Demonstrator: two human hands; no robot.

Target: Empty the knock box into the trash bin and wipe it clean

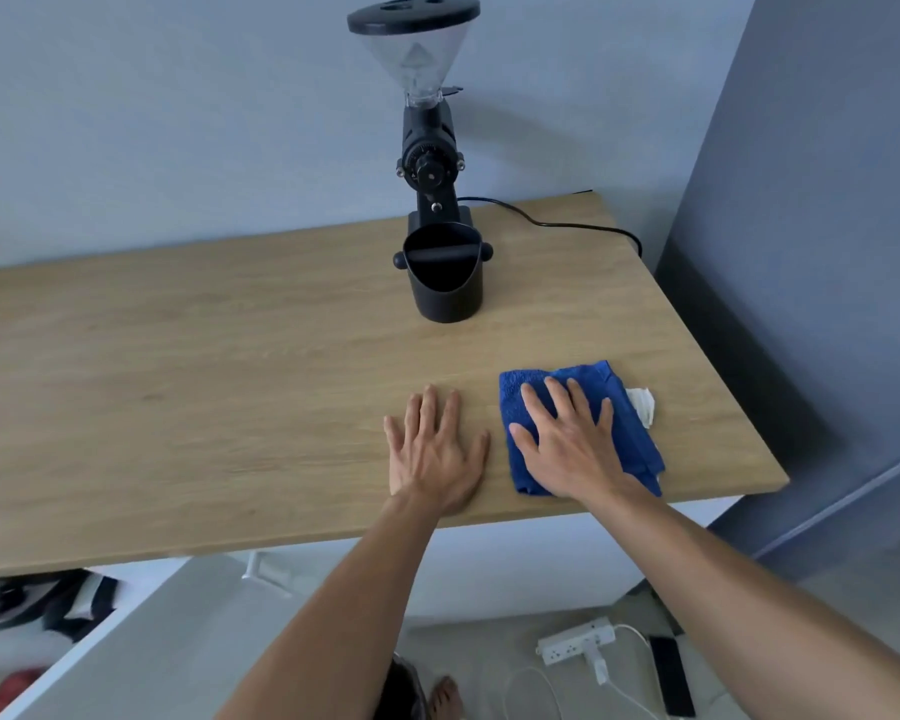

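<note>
Table (230, 366): knock box (445, 280), grinder (430, 148), cloth (630, 433).

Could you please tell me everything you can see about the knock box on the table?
The knock box is a small, round, matte black container, plastic or coated metal by its look. It stands upright and open-topped, its rim higher at the back than at the front. A black bar crosses the opening, ending in rounded knobs outside both walls. The inside is too dark to show any contents. It rests on the wooden table, directly in front of the coffee grinder; whether they touch is unclear. Neither hand touches it.
</note>
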